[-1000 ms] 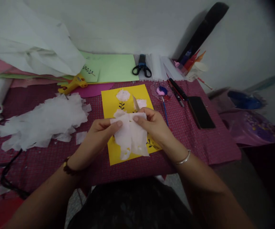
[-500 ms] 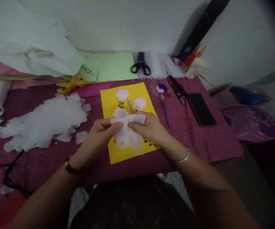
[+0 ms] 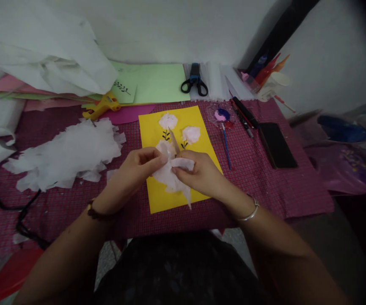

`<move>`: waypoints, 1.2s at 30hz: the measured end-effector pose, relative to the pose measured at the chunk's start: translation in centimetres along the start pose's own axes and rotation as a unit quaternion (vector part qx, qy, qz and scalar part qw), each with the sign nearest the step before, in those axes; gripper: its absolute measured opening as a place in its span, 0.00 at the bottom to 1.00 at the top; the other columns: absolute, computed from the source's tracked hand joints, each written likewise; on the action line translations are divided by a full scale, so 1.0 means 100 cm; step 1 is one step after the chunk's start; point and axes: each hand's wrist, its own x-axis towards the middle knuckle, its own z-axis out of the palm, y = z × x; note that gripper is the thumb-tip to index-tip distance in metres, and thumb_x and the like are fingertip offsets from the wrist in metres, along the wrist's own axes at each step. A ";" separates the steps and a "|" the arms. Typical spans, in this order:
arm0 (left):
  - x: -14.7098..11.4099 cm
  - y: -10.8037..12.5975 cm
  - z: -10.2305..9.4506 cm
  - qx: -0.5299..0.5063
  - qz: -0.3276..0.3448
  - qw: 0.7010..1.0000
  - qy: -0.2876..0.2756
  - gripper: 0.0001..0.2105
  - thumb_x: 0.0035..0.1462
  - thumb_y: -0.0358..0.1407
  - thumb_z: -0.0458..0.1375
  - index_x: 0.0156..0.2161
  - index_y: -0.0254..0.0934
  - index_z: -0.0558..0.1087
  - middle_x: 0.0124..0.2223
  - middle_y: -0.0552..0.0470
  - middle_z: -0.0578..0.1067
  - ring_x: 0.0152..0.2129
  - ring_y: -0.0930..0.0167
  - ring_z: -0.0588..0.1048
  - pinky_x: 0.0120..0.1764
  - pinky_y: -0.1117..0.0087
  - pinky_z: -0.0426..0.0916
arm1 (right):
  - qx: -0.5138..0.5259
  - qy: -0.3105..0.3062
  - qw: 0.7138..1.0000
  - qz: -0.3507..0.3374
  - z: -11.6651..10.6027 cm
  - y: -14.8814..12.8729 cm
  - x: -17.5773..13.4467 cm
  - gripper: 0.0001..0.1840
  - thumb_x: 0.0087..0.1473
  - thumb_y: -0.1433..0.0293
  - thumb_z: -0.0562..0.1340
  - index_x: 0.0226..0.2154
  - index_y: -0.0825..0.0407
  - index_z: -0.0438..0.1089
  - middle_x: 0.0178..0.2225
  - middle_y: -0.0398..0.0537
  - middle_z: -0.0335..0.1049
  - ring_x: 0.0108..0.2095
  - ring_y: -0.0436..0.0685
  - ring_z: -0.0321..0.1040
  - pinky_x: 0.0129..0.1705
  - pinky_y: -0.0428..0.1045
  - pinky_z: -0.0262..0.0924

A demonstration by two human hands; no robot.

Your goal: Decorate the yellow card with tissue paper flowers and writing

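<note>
Over a yellow sheet (image 3: 157,203), my left hand (image 3: 140,169) pinches the edge of a piece of thin white tissue paper (image 3: 183,163) between thumb and fingertips. My right hand (image 3: 200,171) is closed on the same paper from the other side. A pale pointed stick (image 3: 174,140) rises from between the right fingers; its lower end is hidden. Beneath the hands lies a ruffled white paper flower (image 3: 171,180), partly covered. Two smaller white flowers (image 3: 168,121) with dark painted leaves show higher up on the sheet.
A heap of white tissue pieces (image 3: 65,154) lies left, below a yellow glue gun (image 3: 102,106). Black-handled scissors (image 3: 194,80) rest at the back. To the right are a paint palette (image 3: 222,114), a blue brush (image 3: 226,146), pens (image 3: 243,116) and a dark flat rectangular object (image 3: 277,145).
My left fingers have drawn up around the tissue paper, which is now more gathered and folded on the left side. The whole view has shifted slightly, so the table appears further right.
</note>
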 end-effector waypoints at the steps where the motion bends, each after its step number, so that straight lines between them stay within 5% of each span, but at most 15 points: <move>1: -0.001 0.000 0.000 -0.004 -0.020 1.000 -0.021 0.10 0.47 0.40 0.63 0.24 0.36 0.71 0.22 0.56 0.67 0.19 0.76 0.62 0.21 0.75 0.56 | -0.008 -0.011 1.000 0.000 -0.001 -0.001 0.000 0.04 0.50 0.70 0.61 0.26 0.50 0.66 0.25 0.41 0.65 0.26 0.50 0.59 0.29 0.47 0.51; 7: -0.003 -0.006 0.007 -0.034 -0.103 0.990 -0.095 0.10 0.47 0.39 0.61 0.21 0.37 0.68 0.18 0.60 0.62 0.13 0.79 0.58 0.16 0.77 0.52 | 0.030 -0.071 0.997 -0.012 -0.017 -0.004 0.000 0.10 0.51 0.62 0.64 0.34 0.51 0.70 0.33 0.44 0.72 0.33 0.53 0.66 0.36 0.49 0.57; 13: -0.003 -0.009 0.013 -0.031 -0.058 0.994 -0.093 0.10 0.49 0.35 0.60 0.19 0.37 0.70 0.16 0.58 0.65 0.14 0.79 0.62 0.18 0.77 0.55 | 0.039 -0.040 0.998 0.011 -0.018 0.000 -0.001 0.04 0.51 0.68 0.61 0.27 0.52 0.67 0.26 0.41 0.65 0.29 0.50 0.61 0.32 0.46 0.54; 20: -0.002 -0.013 0.010 -0.014 -0.048 0.997 -0.054 0.10 0.48 0.36 0.61 0.19 0.37 0.70 0.17 0.58 0.64 0.15 0.78 0.60 0.19 0.76 0.55 | 0.128 -0.024 0.990 0.052 -0.018 0.002 0.004 0.10 0.51 0.66 0.60 0.22 0.52 0.62 0.22 0.38 0.55 0.24 0.47 0.52 0.27 0.46 0.48; 29: -0.009 0.002 0.019 0.081 0.008 0.992 -0.092 0.12 0.51 0.35 0.57 0.18 0.36 0.68 0.19 0.58 0.62 0.18 0.77 0.58 0.21 0.75 0.52 | 0.083 -0.079 0.993 0.041 -0.017 0.005 0.004 0.13 0.52 0.64 0.60 0.22 0.52 0.62 0.22 0.38 0.55 0.25 0.47 0.52 0.26 0.46 0.46; 36: -0.005 -0.005 0.013 0.060 -0.008 0.994 -0.086 0.11 0.51 0.40 0.58 0.22 0.36 0.70 0.21 0.57 0.68 0.19 0.76 0.65 0.24 0.75 0.59 | 0.103 -0.032 0.993 0.056 -0.010 0.002 0.001 0.09 0.50 0.66 0.61 0.23 0.52 0.64 0.23 0.39 0.59 0.26 0.48 0.55 0.27 0.45 0.49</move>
